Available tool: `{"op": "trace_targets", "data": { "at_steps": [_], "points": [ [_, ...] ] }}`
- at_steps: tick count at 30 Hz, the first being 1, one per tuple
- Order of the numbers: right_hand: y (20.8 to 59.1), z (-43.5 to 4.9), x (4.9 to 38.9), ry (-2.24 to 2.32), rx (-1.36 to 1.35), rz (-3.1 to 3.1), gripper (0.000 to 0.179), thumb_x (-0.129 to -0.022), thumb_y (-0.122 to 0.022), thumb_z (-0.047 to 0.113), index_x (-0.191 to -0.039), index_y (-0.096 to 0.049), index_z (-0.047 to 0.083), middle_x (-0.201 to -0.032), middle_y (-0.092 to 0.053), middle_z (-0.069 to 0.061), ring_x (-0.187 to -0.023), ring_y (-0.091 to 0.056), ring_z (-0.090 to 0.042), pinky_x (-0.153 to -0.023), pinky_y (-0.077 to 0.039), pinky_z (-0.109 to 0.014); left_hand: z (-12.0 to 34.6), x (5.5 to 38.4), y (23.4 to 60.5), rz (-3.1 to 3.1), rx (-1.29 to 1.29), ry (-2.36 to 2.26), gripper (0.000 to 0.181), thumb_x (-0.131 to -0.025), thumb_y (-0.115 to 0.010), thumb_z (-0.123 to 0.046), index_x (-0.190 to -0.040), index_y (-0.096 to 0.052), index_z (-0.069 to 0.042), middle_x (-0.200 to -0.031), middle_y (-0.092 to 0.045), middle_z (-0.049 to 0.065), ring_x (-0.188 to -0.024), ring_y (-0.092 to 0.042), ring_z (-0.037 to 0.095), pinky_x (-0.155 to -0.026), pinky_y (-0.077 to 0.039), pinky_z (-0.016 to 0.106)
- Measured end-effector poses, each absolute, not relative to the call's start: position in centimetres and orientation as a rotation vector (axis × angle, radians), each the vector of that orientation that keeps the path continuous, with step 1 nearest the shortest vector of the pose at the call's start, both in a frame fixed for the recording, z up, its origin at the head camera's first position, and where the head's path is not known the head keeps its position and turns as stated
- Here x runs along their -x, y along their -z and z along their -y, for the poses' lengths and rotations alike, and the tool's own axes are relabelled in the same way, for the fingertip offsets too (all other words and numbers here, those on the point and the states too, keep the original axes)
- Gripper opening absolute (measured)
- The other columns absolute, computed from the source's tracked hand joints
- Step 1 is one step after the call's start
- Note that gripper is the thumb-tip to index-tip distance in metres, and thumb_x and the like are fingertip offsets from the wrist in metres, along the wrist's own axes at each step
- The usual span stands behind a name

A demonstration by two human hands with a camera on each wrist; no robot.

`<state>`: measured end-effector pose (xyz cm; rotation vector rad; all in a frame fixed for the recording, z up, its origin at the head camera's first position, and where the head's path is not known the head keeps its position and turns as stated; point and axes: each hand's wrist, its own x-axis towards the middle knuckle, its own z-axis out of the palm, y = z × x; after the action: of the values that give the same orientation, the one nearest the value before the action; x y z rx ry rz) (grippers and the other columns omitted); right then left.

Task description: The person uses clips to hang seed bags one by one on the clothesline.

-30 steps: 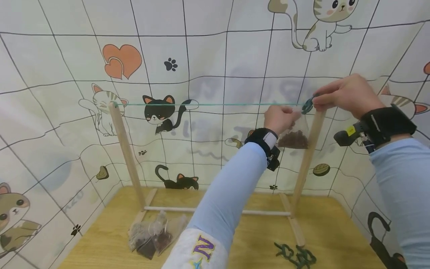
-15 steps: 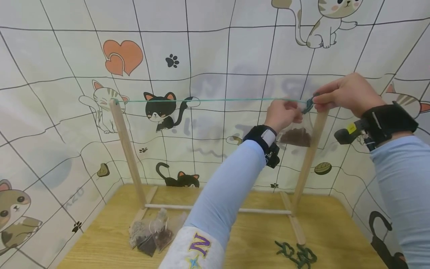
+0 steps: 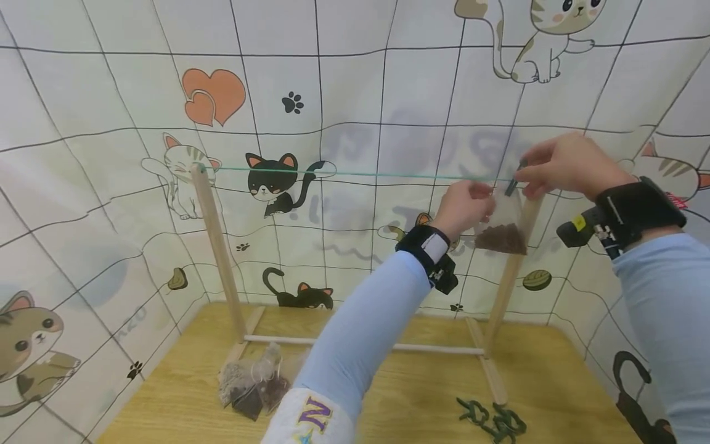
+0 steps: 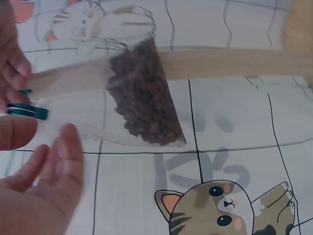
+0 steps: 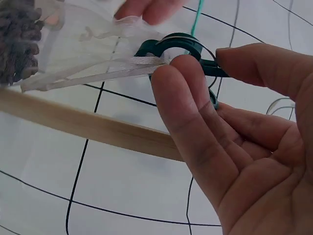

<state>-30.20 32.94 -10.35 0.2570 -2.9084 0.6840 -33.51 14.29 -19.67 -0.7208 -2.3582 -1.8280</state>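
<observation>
My right hand pinches a green plastic clothespin between thumb and fingers at the right end of a thin green line. Below the clothespin hangs a sheer drawstring pouch of dark brown bits, its pale ribbons showing in the right wrist view. My left hand is just left of the pouch's top. In the left wrist view its thumb and fingers stand apart beside the pouch's neck, with nothing gripped. The clothespin's bite on the line is partly hidden by fingers.
A wooden post holds the line's left end; another post stands at right. A white rod joins their feet. Several filled pouches lie front left on the wooden table, and green clothespins front right.
My left fingers have come off the pouch's top and moved slightly down and away to the left. The pouch hangs below the clothespin, which my right hand still pinches at the line.
</observation>
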Motion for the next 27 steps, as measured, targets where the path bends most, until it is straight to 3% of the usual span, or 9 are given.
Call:
{"op": "trace_targets", "data": {
  "at_steps": [5,9,13,15,21,24,27],
  "points": [
    [11.1,-32.3,29.9,-0.534,-0.270,2.898,0.062,-0.102,-0.063,0.029,-0.144,-0.047,-0.013,-0.089,-0.077,-0.017,-0.086,-0.074,-0.032,-0.095,-0.043,-0.073,-11.3,32.1,21.0,2.390,0.858,1.819,0.029,-0.102,-0.063,-0.011,-0.131,-0.063,-0.005,-0.119,-0.068,0.006,-0.087,-0.070,0.019,-0.072,-0.057,0.023],
    [11.3,-31.8,29.6,-0.462,-0.276,2.896,0.058,-0.102,-0.062,0.027,-0.141,-0.049,-0.014,-0.079,-0.073,-0.014,-0.078,-0.070,-0.029,-0.092,-0.045,-0.072,-8.1,31.2,22.1,2.370,0.954,1.796,0.030,-0.103,-0.061,-0.013,-0.132,-0.061,-0.003,-0.120,-0.066,0.008,-0.089,-0.066,0.014,-0.079,-0.059,0.030],
    [11.5,-31.6,29.4,-0.387,-0.310,2.900,0.057,-0.102,-0.061,0.026,-0.140,-0.049,-0.015,-0.072,-0.068,-0.010,-0.070,-0.066,-0.024,-0.085,-0.049,-0.061,-4.8,30.5,23.2,2.408,0.959,1.682,0.033,-0.102,-0.063,-0.014,-0.133,-0.060,-0.005,-0.118,-0.067,0.005,-0.092,-0.063,0.009,-0.080,-0.058,0.028],
    [11.7,-31.8,29.3,-0.358,-0.333,2.892,0.058,-0.102,-0.062,0.025,-0.142,-0.048,-0.014,-0.077,-0.070,-0.013,-0.069,-0.066,-0.023,-0.080,-0.049,-0.054,-3.2,30.1,23.9,2.444,0.946,1.588,0.033,-0.102,-0.064,-0.015,-0.134,-0.059,-0.007,-0.117,-0.067,0.003,-0.094,-0.064,0.010,-0.077,-0.057,0.025],
    [13.3,-31.8,27.8,-0.350,-0.388,2.808,0.064,-0.100,-0.066,0.026,-0.150,-0.043,-0.007,-0.114,-0.070,-0.028,-0.071,-0.067,-0.022,-0.069,-0.048,-0.040,1.9,28.1,27.0,2.468,0.879,1.252,0.041,-0.101,-0.060,-0.013,-0.140,-0.054,-0.006,-0.116,-0.067,0.008,-0.095,-0.066,0.018,-0.078,-0.056,0.029],
    [15.0,-31.4,26.4,-0.415,-0.420,2.685,0.059,-0.100,-0.068,0.023,-0.148,-0.048,-0.004,-0.112,-0.070,-0.027,-0.067,-0.066,-0.015,-0.060,-0.048,-0.031,4.2,26.9,28.6,2.450,0.831,1.166,0.041,-0.100,-0.061,-0.012,-0.139,-0.054,-0.004,-0.116,-0.067,0.010,-0.097,-0.066,0.021,-0.082,-0.056,0.034],
    [17.4,-30.9,24.7,-0.490,-0.456,2.526,0.049,-0.098,-0.069,0.015,-0.142,-0.056,-0.004,-0.106,-0.072,-0.024,-0.066,-0.061,0.003,-0.054,-0.047,-0.023,6.3,25.7,29.9,2.439,0.774,1.119,0.041,-0.099,-0.063,-0.011,-0.138,-0.055,-0.003,-0.117,-0.067,0.010,-0.100,-0.065,0.023,-0.084,-0.057,0.037]
  ]
}}
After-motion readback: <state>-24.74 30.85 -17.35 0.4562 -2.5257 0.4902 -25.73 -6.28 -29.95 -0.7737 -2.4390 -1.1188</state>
